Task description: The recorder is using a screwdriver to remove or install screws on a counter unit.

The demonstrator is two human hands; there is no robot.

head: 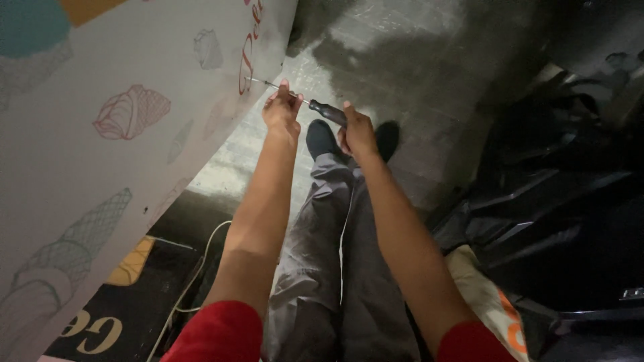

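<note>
A: From the head camera, what lies around the hands?

B: At nine o'clock, a large pale panel with drawn ice-cream cones and shells (100, 154) leans in and fills the left side. At three o'clock, dark plastic motorcycle bodywork (563, 201) crowds the right. A thin white cord (201, 258) runs along the floor at seven o'clock, over a black mat with yellow lettering (114, 315).

A: And the hands?

B: The left hand (282, 110) pinches the thin metal shaft of a black-handled screwdriver (315, 107), whose tip touches the panel's edge at twelve o'clock. The right hand (357, 131) is curled around the handle.

A: Any containers?

B: I can't make any out.

A: The floor, the room?

B: Grey concrete paving (402, 60), blotched dark and dimly lit. Grey trousers (335, 255) stretch forward to black shoes (320, 137) just below the hands.
</note>
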